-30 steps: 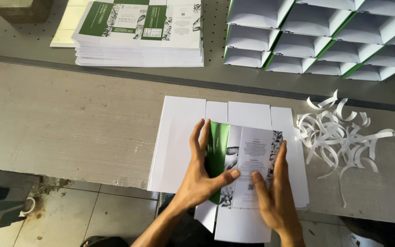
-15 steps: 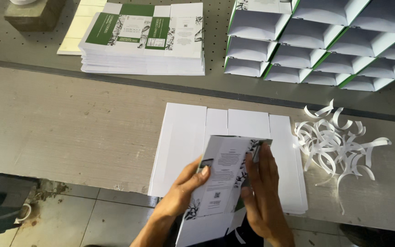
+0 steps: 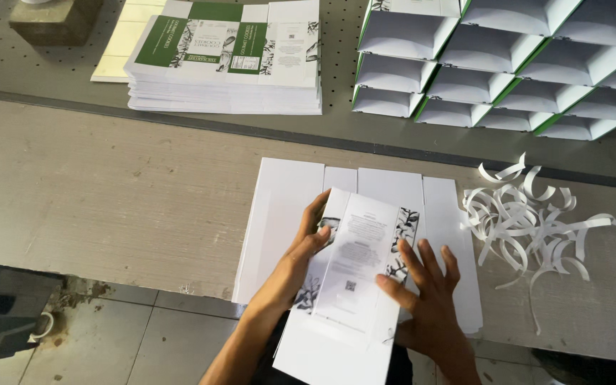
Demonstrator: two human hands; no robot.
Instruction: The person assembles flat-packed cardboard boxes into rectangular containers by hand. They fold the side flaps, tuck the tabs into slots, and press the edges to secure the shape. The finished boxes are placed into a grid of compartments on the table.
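Note:
A folded white carton blank with grey print and leaf drawings lies tilted on top of a stack of flat white carton sheets at the table's front edge. My left hand grips the blank's left side, thumb on top. Flat on the blank's right lower part lies my right hand, fingers spread and pressing down. The blank's lower end hangs past the table edge toward me.
A pile of curled white paper strips lies right of the sheets. At the back stand a stack of printed green-and-white flat cartons and rows of folded white cartons. A grey block sits far left. Tiled floor shows below.
The blank was open with its green inside showing; it has been folded over so the printed white side faces up, and both hands have moved onto it to hold it flat.

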